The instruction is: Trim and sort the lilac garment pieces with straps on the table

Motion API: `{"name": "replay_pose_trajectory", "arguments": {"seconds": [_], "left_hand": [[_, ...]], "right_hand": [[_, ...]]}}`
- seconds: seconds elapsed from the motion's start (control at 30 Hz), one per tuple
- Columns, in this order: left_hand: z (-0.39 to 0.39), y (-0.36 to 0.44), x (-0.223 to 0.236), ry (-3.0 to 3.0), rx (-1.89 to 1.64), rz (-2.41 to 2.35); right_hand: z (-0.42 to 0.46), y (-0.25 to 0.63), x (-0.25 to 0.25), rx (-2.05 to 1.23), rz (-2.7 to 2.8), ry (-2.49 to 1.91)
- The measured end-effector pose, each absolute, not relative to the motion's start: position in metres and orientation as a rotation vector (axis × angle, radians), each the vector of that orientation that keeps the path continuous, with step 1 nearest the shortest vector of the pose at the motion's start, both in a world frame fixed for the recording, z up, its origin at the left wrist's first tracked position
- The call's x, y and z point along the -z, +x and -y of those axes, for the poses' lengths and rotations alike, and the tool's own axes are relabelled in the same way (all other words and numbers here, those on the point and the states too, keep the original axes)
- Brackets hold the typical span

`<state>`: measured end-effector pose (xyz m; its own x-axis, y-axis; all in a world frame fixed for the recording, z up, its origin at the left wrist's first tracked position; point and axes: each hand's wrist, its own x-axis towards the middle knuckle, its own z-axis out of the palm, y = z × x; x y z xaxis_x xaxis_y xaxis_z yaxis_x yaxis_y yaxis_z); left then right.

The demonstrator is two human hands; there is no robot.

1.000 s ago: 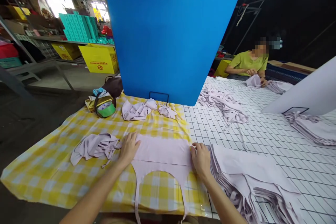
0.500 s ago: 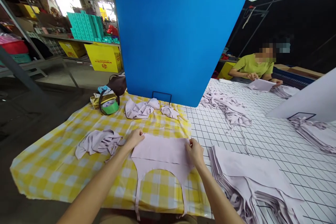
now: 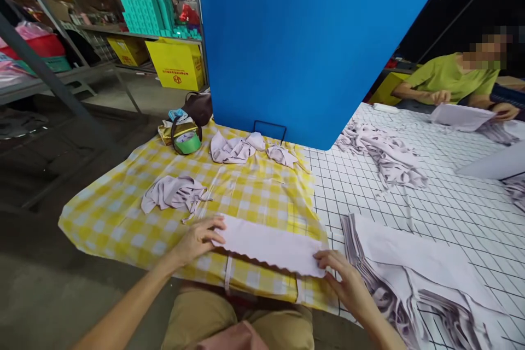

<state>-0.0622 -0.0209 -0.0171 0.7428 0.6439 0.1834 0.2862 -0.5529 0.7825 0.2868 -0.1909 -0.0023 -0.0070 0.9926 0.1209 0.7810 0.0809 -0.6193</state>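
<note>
A pale lilac fabric top with thin straps (image 3: 268, 243) is held at its two ends near the table's front edge. My left hand (image 3: 199, 240) pinches its left end between thumb and fingers. At the right end, my right hand (image 3: 340, 273) grips the cloth the same way. The panel faces up as a narrow band with a wavy lower edge, and its two straps hang down below over the yellow checked cloth (image 3: 156, 249). To the right of my right hand lies a stack of similar lilac pieces (image 3: 426, 251).
Crumpled lilac pieces (image 3: 174, 194) and more scraps (image 3: 235, 147) lie on the yellow cloth. A green tape roll (image 3: 188, 143) sits at the left edge. A tall blue board (image 3: 303, 49) stands behind. Across the white grid table (image 3: 328, 175), a co-worker (image 3: 455, 79) handles similar fabric.
Both hands have drawn the top nearer to me and tilted it, so the curved cut-out no longer shows. My view has dipped lower, bringing my knees into sight.
</note>
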Motion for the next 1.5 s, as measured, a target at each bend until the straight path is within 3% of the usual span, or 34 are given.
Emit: {"name": "replay_pose_trajectory", "arguments": {"seconds": [0.17,0.37,0.6,0.77,1.1,1.5], "left_hand": [[0.054,-0.081,0.036,2.233,-0.482,-0.869],[0.055,-0.078,0.023,2.132,-0.428,-0.976],[-0.011,-0.023,-0.004,2.143,-0.581,-1.232],[-0.046,0.021,0.011,2.245,-0.680,-1.559],[0.037,0.075,0.043,2.607,-0.214,-0.807],[0.025,0.105,0.044,2.606,-0.241,-0.547]], "right_hand": [[0.219,0.277,0.026,-0.631,1.792,-1.886],[0.214,0.274,0.026,-0.622,1.663,-1.878],[0.136,0.279,0.011,-0.506,1.215,-2.014],[0.081,0.305,0.006,-0.336,1.078,-2.207],[0.004,0.337,0.019,-0.324,1.025,-2.627],[-0.010,0.354,0.015,-0.151,1.150,-2.707]]}}
